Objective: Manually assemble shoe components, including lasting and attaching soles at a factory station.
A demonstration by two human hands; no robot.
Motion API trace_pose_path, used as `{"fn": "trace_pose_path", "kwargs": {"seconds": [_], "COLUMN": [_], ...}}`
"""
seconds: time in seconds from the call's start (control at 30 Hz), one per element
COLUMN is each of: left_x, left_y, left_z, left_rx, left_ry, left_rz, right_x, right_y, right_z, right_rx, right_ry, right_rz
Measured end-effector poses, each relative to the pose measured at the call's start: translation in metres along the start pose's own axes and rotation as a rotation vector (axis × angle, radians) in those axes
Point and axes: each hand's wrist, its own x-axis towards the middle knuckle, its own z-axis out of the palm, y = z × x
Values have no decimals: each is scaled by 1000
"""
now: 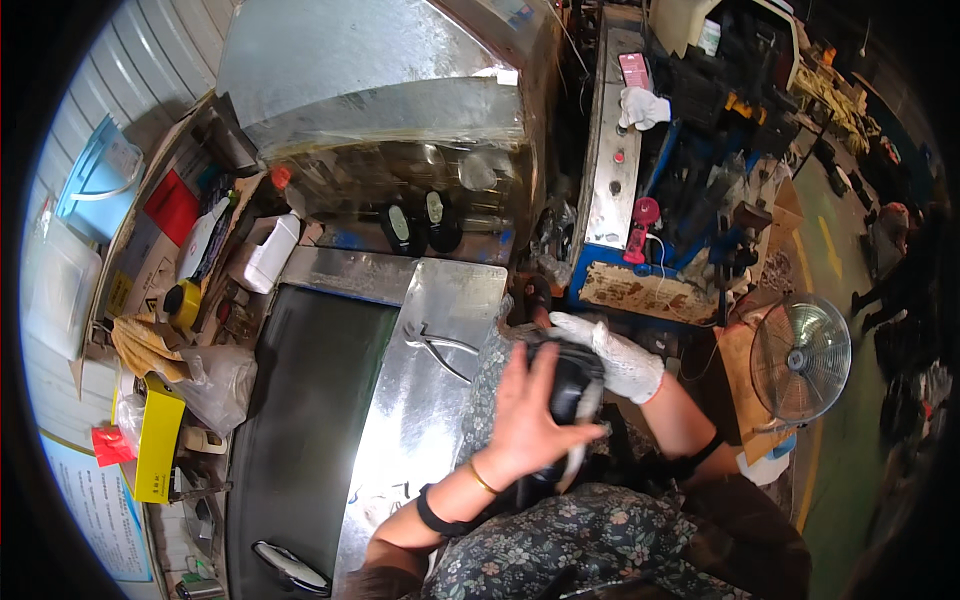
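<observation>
Along the far side stands a metal housing [380, 90], the bulkiest thing near the person, with a dark belt [310, 350] reaching toward the near edge and a shiny metal worktop [410, 430] beside it. A wire-caged fan [800, 358] stands well off to the right. Smaller again is a black shoe-like piece [570, 380] with a pale edge, between the 2 hands, close before the body and just right of the worktop.

The piece could twist or slip downward, I judge, if the hands bear on it unevenly, since bare skin and glove may grip differently. The pliers [440, 350] on the worktop could be knocked if the left arm swung outward. Smaller still, the gold bangle [483, 478] might scuff the piece if that wrist rolled against it.

The left hand [530, 420] comes in bent at the elbow, bare, its fingers spread upward across the near side of the piece and its thumb stuck out rightward. The right hand [622, 365], in a white glove, slants in from the right, fingers stretched leftward by the far end; whether they pinch or only rest there, I cannot tell.
</observation>
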Motion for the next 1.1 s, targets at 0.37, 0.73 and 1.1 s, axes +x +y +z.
{"fn": "trace_pose_path", "kwargs": {"seconds": [0.37, 0.73, 1.1], "left_x": [-37, -78, -69], "left_y": [-73, -132, -153], "left_z": [0, 51, 65], "left_rx": [-1034, -120, -30], "left_ry": [-72, 346, 348], "left_rz": [-279, -155, -81], "right_x": [-183, -21, 320], "right_y": [27, -17, 91], "right_z": [0, -1, -105], "right_rx": [336, -258, -1322], "right_ry": [643, 520, 568], "right_rz": [276, -288, 173]}}
